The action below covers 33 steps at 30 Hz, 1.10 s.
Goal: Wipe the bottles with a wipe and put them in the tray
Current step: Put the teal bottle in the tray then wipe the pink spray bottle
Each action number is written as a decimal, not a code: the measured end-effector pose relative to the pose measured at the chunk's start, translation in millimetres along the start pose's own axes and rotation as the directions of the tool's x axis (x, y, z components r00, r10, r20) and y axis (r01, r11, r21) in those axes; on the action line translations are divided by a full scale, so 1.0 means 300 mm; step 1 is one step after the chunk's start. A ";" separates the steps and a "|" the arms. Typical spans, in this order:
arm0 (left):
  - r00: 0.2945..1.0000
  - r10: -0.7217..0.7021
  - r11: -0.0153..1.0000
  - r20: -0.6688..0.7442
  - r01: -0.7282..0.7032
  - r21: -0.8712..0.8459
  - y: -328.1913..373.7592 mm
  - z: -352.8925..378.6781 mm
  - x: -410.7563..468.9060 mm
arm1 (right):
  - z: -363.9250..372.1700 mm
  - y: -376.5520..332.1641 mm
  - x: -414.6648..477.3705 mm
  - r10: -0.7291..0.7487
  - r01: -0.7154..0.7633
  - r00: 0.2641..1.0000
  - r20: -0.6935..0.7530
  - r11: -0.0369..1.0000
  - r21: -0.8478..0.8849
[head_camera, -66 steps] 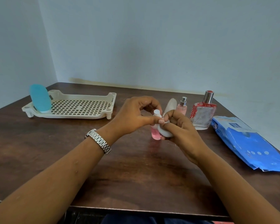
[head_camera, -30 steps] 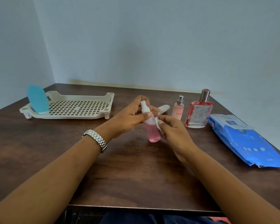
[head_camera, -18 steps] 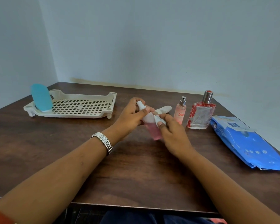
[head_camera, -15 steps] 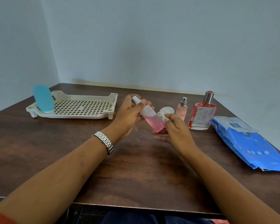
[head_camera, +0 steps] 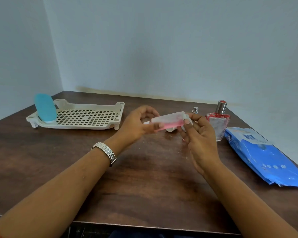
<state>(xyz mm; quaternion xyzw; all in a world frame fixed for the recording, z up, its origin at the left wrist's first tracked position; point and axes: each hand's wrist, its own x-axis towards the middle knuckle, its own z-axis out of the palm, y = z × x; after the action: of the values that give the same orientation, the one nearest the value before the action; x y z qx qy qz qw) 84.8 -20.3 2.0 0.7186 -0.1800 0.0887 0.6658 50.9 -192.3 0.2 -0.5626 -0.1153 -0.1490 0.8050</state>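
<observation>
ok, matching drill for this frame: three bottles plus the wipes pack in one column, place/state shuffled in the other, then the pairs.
Things: 1 blue bottle; 2 pink-liquid bottle; 3 glass perfume bottle; 4 wipes pack.
States: a lying flat on the table; b near horizontal, gripped by the left hand, right hand holding a wipe at its base; c standing in the tray; d standing upright on the table.
Pairs: 1-c; 2-b; 3-d; 4-a.
</observation>
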 end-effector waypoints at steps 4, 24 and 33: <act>0.989 0.019 0.953 0.144 -0.062 0.298 0.004 0.009 -0.015 | -0.019 0.000 0.002 -0.180 0.201 0.979 0.096 0.933 -0.300; 0.979 0.076 0.846 0.190 -0.164 0.508 0.040 0.042 -0.036 | -0.043 0.035 0.014 -0.431 0.643 0.719 0.546 0.114 -0.757; 0.963 0.120 0.796 0.241 -0.238 0.556 0.037 0.027 -0.029 | -0.010 0.028 -0.007 -0.229 0.814 0.559 0.797 -0.028 -0.580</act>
<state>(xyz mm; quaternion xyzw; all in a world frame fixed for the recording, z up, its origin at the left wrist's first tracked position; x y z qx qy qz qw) 71.8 -27.5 8.5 0.8719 -0.2756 0.1318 0.3826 52.2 -192.1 -8.9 -0.8366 -0.4094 -0.3493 0.1023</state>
